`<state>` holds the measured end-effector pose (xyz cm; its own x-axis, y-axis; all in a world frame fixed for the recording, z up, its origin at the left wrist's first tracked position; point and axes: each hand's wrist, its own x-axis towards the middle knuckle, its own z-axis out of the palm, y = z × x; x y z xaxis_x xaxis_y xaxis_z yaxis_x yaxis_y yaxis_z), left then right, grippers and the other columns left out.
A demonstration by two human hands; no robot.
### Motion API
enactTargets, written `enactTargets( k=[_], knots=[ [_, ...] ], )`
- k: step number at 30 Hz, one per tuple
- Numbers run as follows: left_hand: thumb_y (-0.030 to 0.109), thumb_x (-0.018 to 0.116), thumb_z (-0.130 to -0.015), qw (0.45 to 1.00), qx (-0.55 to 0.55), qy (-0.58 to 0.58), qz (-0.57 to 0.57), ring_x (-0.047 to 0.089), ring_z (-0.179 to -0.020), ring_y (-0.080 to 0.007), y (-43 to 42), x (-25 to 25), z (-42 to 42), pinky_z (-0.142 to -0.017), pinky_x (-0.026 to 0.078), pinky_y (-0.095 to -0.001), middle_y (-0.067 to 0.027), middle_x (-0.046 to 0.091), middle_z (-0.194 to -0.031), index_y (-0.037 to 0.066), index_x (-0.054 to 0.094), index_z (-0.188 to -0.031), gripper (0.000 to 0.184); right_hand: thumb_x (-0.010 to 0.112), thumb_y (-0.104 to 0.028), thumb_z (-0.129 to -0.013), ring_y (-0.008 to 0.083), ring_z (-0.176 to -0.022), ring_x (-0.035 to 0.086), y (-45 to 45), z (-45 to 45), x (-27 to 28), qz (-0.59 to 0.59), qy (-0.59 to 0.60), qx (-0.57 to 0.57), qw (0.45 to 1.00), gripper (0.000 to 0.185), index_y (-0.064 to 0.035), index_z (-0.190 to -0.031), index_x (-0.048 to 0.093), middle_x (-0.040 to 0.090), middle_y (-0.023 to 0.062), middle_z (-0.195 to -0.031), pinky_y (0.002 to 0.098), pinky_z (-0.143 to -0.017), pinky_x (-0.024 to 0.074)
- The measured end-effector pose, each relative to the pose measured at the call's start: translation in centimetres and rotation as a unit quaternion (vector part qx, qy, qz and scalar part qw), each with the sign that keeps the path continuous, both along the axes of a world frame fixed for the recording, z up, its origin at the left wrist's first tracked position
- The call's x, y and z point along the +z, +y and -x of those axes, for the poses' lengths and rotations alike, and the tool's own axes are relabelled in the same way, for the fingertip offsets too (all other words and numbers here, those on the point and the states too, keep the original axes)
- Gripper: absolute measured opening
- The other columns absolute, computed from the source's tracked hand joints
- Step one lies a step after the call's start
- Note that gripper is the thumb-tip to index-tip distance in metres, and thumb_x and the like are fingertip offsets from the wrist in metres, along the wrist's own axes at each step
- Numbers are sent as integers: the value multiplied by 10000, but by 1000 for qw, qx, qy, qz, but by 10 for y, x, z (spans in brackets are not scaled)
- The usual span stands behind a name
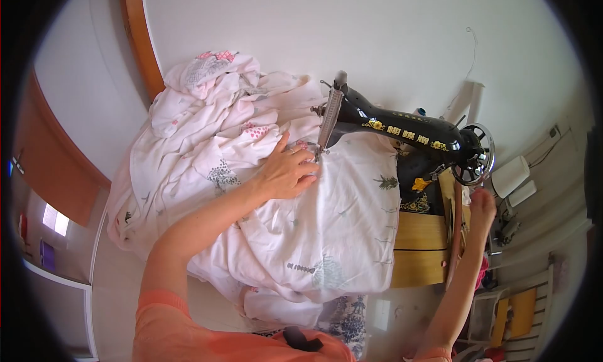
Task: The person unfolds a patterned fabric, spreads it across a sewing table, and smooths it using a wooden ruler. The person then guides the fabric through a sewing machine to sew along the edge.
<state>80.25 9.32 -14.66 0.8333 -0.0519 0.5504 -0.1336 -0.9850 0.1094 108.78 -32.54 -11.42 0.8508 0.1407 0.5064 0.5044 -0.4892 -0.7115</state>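
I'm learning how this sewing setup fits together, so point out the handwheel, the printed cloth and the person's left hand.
Handwheel [479, 154]: head view, at its hub.
Printed cloth [344, 220]: head view, on its flatter front part.
Left hand [284, 172]: head view, on its back.

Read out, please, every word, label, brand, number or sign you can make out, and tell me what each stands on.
"蝴蝶牌": gold lettering on the black sewing machine.
Smaller line above it, same machine: too small to read.
Dark lettering on the printed cloth, near its lower edge: too blurred to read.
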Motion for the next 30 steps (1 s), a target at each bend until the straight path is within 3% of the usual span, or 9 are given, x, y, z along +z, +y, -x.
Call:
enactTargets(
  k=[2,7,12,17,19,21,23,26,30],
  knots=[
    [236,673,-758,1000,0,-4,-4,528,-1080,-245,0,0,0,-1083,164,-575,-45,603,-1061,148,682,-944,205,515,-255,-949,165,-764,586,13,13,46,-151,48,-3,987,317,7,-1113,586,644,78,-909,289,-685,462],
    [242,630,-801,1000,-1,-4,-19,522,-1125,-255,0,3,1,-1073,184,-565,-49,607,-1042,148,679,-936,172,492,-242,-958,183,-719,559,52,-2,84,-38,-81,13,996,304,1,-1102,607,640,76,-850,325,-626,447],
    [192,623,-809,1000,14,0,1,546,-1084,-239,-4,4,15,-1043,298,-494,-47,613,-1068,127,677,-970,182,507,-165,-935,237,-721,577,58,16,44,-22,-109,-63,992,219,21,-1009,594,621,169,-808,344,-673,458],
    [86,649,-785,991,100,-6,84,567,-1045,-266,-13,52,94,-960,408,-377,-86,621,-1083,43,655,-1006,225,533,-185,-944,145,-819,567,37,114,9,-164,-5,20,986,245,-2,-1105,539,592,46,-895,253,-726,444],
    [44,633,-795,975,167,-72,125,572,-1040,-272,5,52,135,-928,428,-327,-117,622,-1076,6,640,-1002,210,536,-142,-939,96,-732,540,14,193,5,-188,96,205,956,134,-12,-969,530,552,33,-814,228,-662,446],
    [18,623,-803,952,250,-115,133,573,-1046,-267,30,44,183,-913,432,-325,-140,613,-1083,-15,618,-1025,224,562,-94,-916,134,-747,596,-22,252,-26,-76,206,342,914,119,9,-976,563,630,83,-883,261,-675,483],
    [57,642,-803,923,331,-136,140,560,-1053,-269,31,40,224,-916,422,-331,-148,596,-1099,-25,597,-1056,270,643,-105,-863,183,-892,615,-32,298,-65,-37,350,291,890,257,13,-1080,573,640,122,-1001,296,-765,495],
    [153,670,-804,902,406,-97,112,544,-1044,-304,45,15,268,-923,412,-354,-158,579,-1104,-27,583,-1083,344,705,-111,-801,236,-1020,580,-14,317,-104,-58,279,246,926,391,2,-1150,569,626,129,-1059,348,-845,481],
    [262,656,-819,892,452,12,-11,533,-982,-364,46,4,261,-832,417,-429,-199,579,-1037,-22,592,-1020,353,696,-111,-804,235,-910,606,30,316,-161,26,238,348,906,337,22,-1094,589,640,118,-961,355,-836,481]
  ],
)
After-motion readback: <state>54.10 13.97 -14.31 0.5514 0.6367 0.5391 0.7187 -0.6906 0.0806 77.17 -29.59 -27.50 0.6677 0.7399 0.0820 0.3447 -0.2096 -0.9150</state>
